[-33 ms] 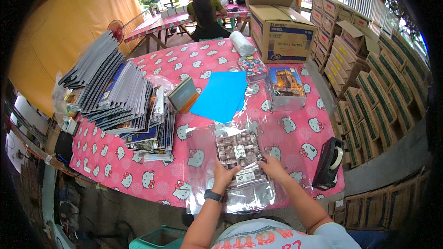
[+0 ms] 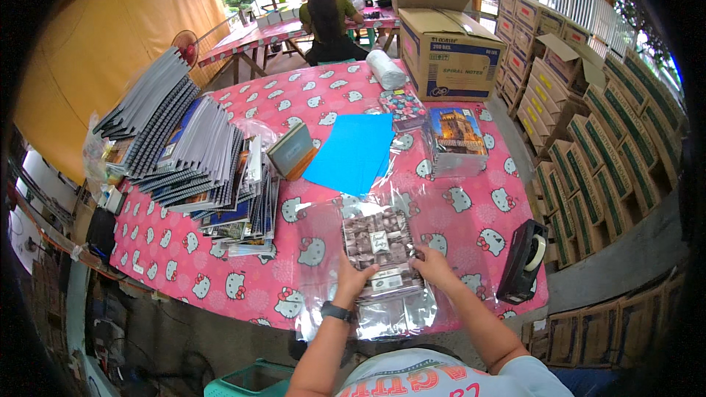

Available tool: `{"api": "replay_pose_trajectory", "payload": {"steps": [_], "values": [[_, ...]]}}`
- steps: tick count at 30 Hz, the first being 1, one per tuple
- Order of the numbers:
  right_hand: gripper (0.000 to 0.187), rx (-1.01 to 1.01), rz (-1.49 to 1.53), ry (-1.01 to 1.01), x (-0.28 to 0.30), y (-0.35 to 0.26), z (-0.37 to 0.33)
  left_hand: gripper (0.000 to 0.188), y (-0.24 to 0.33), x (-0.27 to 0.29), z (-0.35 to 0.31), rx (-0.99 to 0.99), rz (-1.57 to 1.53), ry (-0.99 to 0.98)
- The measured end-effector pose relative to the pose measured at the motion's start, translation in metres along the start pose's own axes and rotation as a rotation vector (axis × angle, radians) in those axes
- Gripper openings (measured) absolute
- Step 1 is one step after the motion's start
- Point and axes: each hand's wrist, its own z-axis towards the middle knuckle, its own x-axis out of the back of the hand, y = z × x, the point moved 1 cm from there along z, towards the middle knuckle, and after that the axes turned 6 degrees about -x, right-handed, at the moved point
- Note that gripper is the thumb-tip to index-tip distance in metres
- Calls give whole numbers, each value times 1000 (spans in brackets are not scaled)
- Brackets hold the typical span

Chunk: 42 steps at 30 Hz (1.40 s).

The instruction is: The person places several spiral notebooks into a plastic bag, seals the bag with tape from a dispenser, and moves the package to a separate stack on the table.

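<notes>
The clear bag (image 2: 368, 301) blurs the lower edge of the notebook stack (image 2: 380, 250), a grey-brown patterned pack lying on the pink desk (image 2: 220, 279). Left hand (image 2: 354, 277) and right hand (image 2: 435, 265) each close their grip on a lower corner. Nothing has moved since the earlier frame.

A table (image 2: 220, 265) under a pink cloth printed with white cat faces carries everything; a slumped heap of spiral notebooks (image 2: 191, 162) fills its left side, a small brown book (image 2: 293, 150) just beside them; a blue sheet (image 2: 353, 153) lies in the middle, a wrapped notebook stack (image 2: 456, 140) to its right. At the far edge sit a cardboard box (image 2: 447, 55) and a white roll (image 2: 385, 69); a black tape dispenser (image 2: 523, 261) stands at the near right corner; clear plastic bags (image 2: 323, 228) lie at the near edge with a patterned notebook stack (image 2: 379, 246) on them.
</notes>
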Motion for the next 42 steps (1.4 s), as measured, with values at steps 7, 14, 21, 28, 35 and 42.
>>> {"api": "replay_pose_trajectory", "payload": {"steps": [7, 14, 21, 28, 35, 42], "values": [[55, 50, 130, -101, -5, -14, -17, 43, -13, 5, -12, 88, -267, 114], [60, 355, -899, 307, -19, -46, -37, 47, -11, -4, -25, 88, -89, 268], [65, 351, -995, 97, -24, -52, -29, 47, 2, -9, -28, 118, -117, 234], [66, 469, -1042, 150, -37, -51, -26, 43, -36, -9, -23, -81, 7, 259], [66, 552, -923, 134, -27, -48, -24, 38, -36, 58, -5, -93, 856, 341], [65, 548, -858, 127, -26, -52, -24, 30, -26, 94, 3, -134, 1229, 379]]}}
